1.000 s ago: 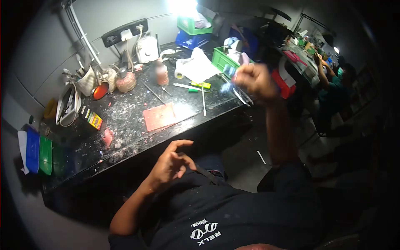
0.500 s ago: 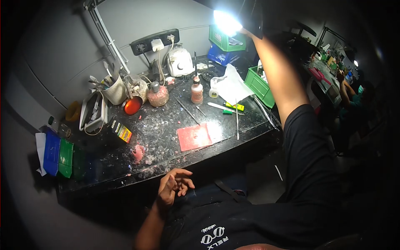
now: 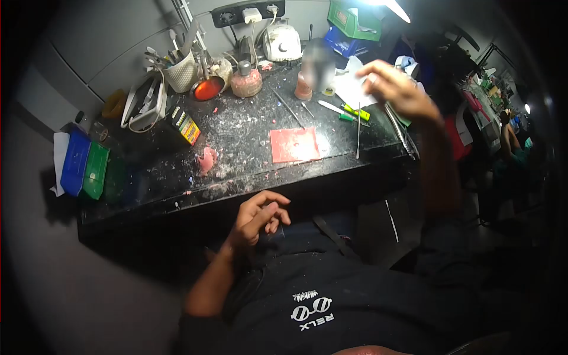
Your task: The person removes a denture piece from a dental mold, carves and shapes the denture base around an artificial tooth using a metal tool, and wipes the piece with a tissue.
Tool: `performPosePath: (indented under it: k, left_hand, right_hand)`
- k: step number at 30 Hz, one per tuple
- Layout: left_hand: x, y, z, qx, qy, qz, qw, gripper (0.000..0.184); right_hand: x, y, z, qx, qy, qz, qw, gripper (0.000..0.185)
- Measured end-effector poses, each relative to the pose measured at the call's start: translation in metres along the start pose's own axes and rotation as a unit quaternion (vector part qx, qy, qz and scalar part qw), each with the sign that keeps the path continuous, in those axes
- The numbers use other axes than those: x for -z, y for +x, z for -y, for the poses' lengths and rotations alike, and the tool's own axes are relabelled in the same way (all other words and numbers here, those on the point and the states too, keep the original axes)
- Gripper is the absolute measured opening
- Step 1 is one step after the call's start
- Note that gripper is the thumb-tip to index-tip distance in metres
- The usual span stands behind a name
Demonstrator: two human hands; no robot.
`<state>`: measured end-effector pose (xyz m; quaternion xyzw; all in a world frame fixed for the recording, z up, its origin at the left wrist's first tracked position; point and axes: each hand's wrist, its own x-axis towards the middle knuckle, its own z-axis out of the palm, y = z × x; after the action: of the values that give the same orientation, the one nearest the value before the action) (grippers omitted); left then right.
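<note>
My left hand point(image 3: 258, 220) hovers before the bench's front edge, over my lap. Its fingers are loosely curled and apart; a faint thin sliver shows just below them, too small to name. Raised over the bench's right side, my right hand point(image 3: 399, 92) is slightly blurred, fingers stretched and nothing seen in them. Behind it lies a crumpled white sheet point(image 3: 350, 84). A pink wax-like sheet point(image 3: 290, 145) lies flat near the front edge. Thin metal tools point(image 3: 288, 108) point(image 3: 358, 133), a white-handled knife point(image 3: 331, 107) and a yellow-green item point(image 3: 356, 112) lie around it.
A lit lamp point(image 3: 393, 7) hangs at the top. Behind stand a pink-stained jar point(image 3: 246, 83), a bottle with pink contents point(image 3: 303, 89), a tool cup point(image 3: 180, 74) and green bins point(image 3: 355, 21). A small box point(image 3: 186, 125) and pink lump point(image 3: 206, 160) sit left. Another person works far right.
My right hand has come down from the lamp to above the bench's right side. The view has tilted, so the bench appears higher. My left hand keeps much the same curled pose.
</note>
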<state>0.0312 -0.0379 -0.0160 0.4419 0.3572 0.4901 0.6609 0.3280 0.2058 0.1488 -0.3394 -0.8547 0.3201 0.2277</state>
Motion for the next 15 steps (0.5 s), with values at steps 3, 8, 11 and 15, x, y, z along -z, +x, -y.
performPosePath:
  k: [3,8,11,15]
  left_hand:
    - [-0.018,0.016,-0.003,-0.004,0.018,0.031,0.999,0.033]
    - [-0.047,0.029,-0.005,-0.029,-0.132,-0.045,0.990,0.031]
    - [-0.041,0.028,0.001,-0.044,-0.108,-0.093,0.989,0.025]
    - [-0.037,0.023,-0.005,-0.075,-0.066,-0.140,0.985,0.023]
  right_hand:
    - [-0.105,-0.047,0.021,0.102,0.063,0.023,0.993,0.054]
    - [-0.201,-0.083,0.034,0.189,-0.102,-0.055,0.975,0.080]
    - [-0.196,-0.087,0.041,0.200,-0.039,-0.038,0.978,0.084]
    - [-0.160,-0.083,0.019,0.098,0.019,-0.202,0.974,0.052]
